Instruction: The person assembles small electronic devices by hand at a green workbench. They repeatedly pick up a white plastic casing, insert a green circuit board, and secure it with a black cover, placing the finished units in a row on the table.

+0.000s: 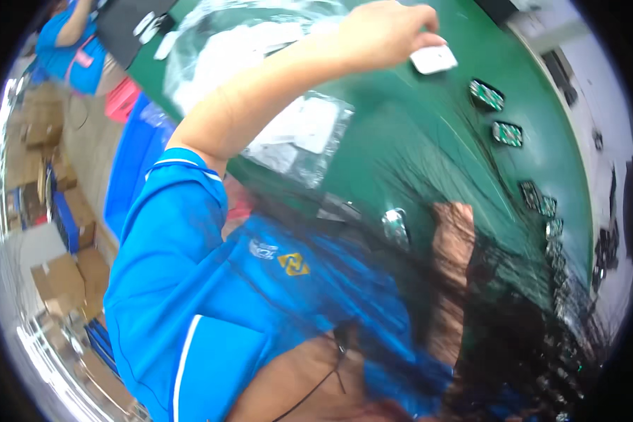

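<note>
My left hand reaches out over the green table. Its fingers are bent around the edge of a small white rectangular piece with rounded corners. My right hand is lower in the picture, behind loose dark hair, and I cannot make out its fingers. Nearest to it is a small shiny pale object, also partly behind hair. Beneath my left arm lies a clear plastic bag with flat white pieces in it. A larger clear bag of white pieces stands beyond that arm.
Several dark trays or housings with green circuit boards line the right side of the table. To the left are a blue bin, a red stool or container and cardboard boxes. Another person in blue is at the upper left.
</note>
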Demonstrator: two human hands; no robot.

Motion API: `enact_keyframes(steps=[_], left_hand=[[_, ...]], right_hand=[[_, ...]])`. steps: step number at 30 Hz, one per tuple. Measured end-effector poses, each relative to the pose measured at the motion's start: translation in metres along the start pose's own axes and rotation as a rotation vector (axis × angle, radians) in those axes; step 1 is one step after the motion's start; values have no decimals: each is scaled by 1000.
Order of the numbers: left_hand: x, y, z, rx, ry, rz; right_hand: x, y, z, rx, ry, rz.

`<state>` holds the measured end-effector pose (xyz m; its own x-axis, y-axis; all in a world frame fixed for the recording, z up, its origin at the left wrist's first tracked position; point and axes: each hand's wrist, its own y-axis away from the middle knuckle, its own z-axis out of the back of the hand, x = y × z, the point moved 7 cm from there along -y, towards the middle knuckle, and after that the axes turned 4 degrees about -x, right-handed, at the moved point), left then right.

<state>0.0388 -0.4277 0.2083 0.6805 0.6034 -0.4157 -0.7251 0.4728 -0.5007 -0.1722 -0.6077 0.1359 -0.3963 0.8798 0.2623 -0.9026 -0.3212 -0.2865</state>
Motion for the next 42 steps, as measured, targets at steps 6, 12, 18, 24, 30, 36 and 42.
enact_keyframes(steps=[6, 12, 18, 24, 30, 36, 42], left_hand=[[-11, 100, 40, 279, -133, -77], [32, 155, 33, 338, -150, 212], [56, 135, 58, -35, -395, 38], [62, 111, 13, 203, -444, -15], [71, 127, 50, -126, -337, -6], [20, 149, 62, 42, 648, 647], [-35, 152, 16, 199, 1107, 703]], right_hand=[[10, 3, -6, 56, 173, 68], [13, 0, -5, 103, 154, 59], [2, 10, -11, 112, 181, 53], [-9, 22, -15, 111, 296, 12], [-13, 3, 18, 63, -274, -373], [-18, -12, 5, -3, -775, -546], [12, -39, 21, -192, -1195, -560]])
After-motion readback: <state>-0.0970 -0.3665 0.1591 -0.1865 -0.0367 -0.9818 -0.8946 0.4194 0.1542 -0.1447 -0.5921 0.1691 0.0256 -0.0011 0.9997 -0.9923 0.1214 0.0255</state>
